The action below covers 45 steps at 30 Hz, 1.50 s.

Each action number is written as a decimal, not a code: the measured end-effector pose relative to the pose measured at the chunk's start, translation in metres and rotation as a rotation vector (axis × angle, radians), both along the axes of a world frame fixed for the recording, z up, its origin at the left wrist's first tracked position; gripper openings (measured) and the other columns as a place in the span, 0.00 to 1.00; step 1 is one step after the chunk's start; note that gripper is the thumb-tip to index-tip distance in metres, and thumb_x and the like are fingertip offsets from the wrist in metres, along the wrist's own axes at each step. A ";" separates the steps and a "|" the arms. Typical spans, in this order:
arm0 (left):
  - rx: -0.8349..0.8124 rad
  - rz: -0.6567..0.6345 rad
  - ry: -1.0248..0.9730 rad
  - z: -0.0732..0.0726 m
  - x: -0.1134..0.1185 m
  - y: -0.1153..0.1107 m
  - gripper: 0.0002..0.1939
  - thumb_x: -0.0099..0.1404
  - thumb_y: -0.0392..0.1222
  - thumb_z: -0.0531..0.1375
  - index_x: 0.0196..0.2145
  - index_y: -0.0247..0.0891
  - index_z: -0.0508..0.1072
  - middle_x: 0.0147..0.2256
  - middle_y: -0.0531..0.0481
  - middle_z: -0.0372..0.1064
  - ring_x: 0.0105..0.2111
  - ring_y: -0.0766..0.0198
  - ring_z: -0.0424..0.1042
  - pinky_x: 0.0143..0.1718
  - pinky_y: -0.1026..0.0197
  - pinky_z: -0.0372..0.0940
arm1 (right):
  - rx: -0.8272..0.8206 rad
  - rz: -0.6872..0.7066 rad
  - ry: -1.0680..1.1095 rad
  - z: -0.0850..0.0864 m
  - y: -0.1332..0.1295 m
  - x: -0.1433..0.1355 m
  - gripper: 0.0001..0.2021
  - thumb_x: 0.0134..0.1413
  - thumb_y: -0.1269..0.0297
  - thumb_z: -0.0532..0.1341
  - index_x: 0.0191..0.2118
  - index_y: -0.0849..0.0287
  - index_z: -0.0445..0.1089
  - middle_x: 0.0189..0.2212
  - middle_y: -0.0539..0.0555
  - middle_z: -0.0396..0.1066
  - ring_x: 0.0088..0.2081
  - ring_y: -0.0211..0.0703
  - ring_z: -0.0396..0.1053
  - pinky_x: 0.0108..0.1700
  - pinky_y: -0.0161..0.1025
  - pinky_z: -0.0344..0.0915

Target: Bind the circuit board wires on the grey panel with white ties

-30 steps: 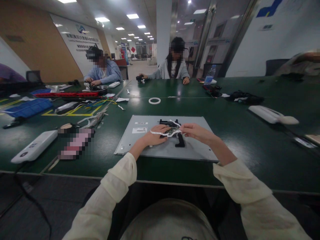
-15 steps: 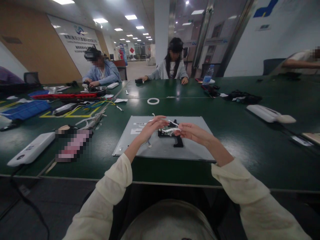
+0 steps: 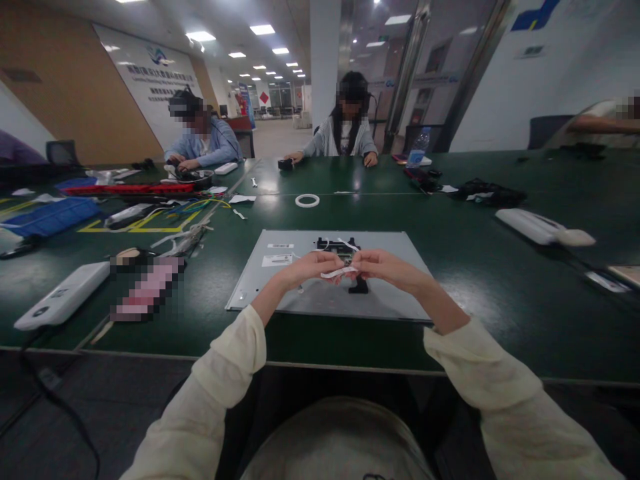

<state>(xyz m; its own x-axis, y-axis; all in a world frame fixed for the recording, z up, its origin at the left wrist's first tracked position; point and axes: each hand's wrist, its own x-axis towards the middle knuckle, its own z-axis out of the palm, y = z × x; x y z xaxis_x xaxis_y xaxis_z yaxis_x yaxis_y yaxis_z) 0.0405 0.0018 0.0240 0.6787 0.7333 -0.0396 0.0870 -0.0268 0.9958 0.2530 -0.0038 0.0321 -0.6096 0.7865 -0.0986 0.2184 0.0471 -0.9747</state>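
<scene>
A narrow white strip [image 3: 340, 272] spans the fingertips of both my hands; whether it is tape or flat cable I cannot tell. My left hand [image 3: 309, 268] pinches near its left end, the fingers partly hidden behind it. My right hand [image 3: 383, 268] is closed on its right end. Beneath both hands lies a flat grey panel [image 3: 270, 287] with paper labels. Black bracket-like parts [image 3: 358, 287] and a small circuit board stand on the panel, partly covered by my hands. Another thin white strip [image 3: 349, 245] rises above these parts.
A white ring [image 3: 307, 201] lies beyond the panel. White power-bank-like devices [image 3: 65, 293] rest left and right. A blue tray [image 3: 55, 217], loose cables [image 3: 187, 237] and a pink item [image 3: 150, 287] are at left. Two people [image 3: 203, 137] sit across the green table [image 3: 425, 200].
My hands have come closer together and slightly lower, now meeting at the white strip. My left fingers have gone from spread over the board to pinched. More of the black parts shows behind.
</scene>
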 end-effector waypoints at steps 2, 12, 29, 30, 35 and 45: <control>0.009 0.029 0.024 -0.002 -0.001 0.001 0.18 0.55 0.53 0.61 0.32 0.33 0.71 0.28 0.51 0.68 0.29 0.68 0.66 0.34 0.65 0.60 | 0.024 0.000 -0.022 0.000 0.001 0.000 0.14 0.48 0.52 0.61 0.32 0.60 0.67 0.32 0.52 0.71 0.36 0.38 0.66 0.38 0.36 0.60; 0.107 0.043 0.107 0.000 -0.006 0.003 0.14 0.54 0.49 0.62 0.31 0.34 0.72 0.27 0.52 0.67 0.28 0.69 0.64 0.33 0.64 0.59 | 0.061 -0.011 -0.112 0.005 -0.001 -0.001 0.16 0.48 0.50 0.60 0.30 0.60 0.67 0.30 0.51 0.69 0.33 0.37 0.64 0.37 0.37 0.59; 0.278 0.060 0.388 -0.006 -0.008 0.008 0.14 0.56 0.50 0.57 0.29 0.35 0.71 0.20 0.56 0.60 0.20 0.71 0.59 0.24 0.67 0.53 | 0.200 -0.060 -0.283 -0.002 0.005 0.007 0.16 0.49 0.51 0.57 0.32 0.62 0.66 0.21 0.48 0.63 0.24 0.34 0.59 0.30 0.34 0.55; 0.291 0.072 0.394 -0.006 -0.007 0.008 0.14 0.57 0.50 0.56 0.28 0.35 0.71 0.19 0.57 0.60 0.20 0.71 0.58 0.23 0.68 0.53 | 0.215 -0.079 -0.308 -0.002 0.005 0.007 0.16 0.49 0.52 0.57 0.32 0.62 0.66 0.21 0.48 0.64 0.24 0.34 0.60 0.29 0.34 0.55; 0.427 0.188 0.534 -0.012 0.003 0.002 0.18 0.61 0.52 0.51 0.26 0.35 0.70 0.19 0.55 0.60 0.20 0.69 0.60 0.25 0.67 0.54 | 0.295 -0.155 -0.454 -0.006 0.004 0.009 0.15 0.50 0.54 0.55 0.30 0.62 0.68 0.20 0.49 0.66 0.24 0.36 0.62 0.28 0.33 0.55; 0.918 0.343 0.809 -0.027 0.037 -0.014 0.18 0.65 0.46 0.48 0.25 0.37 0.71 0.23 0.50 0.67 0.30 0.63 0.67 0.36 0.64 0.58 | 0.520 -0.228 -0.684 -0.023 0.008 0.028 0.17 0.52 0.53 0.53 0.30 0.61 0.72 0.24 0.52 0.70 0.26 0.38 0.62 0.29 0.34 0.54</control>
<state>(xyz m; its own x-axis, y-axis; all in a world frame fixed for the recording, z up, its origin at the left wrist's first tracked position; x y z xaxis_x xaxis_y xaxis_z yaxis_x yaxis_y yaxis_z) 0.0771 -0.0117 -0.0028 0.4690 0.8437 0.2614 0.7985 -0.5315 0.2828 0.2806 0.0044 0.0087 -0.3711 0.9284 0.0197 0.8030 0.3314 -0.4954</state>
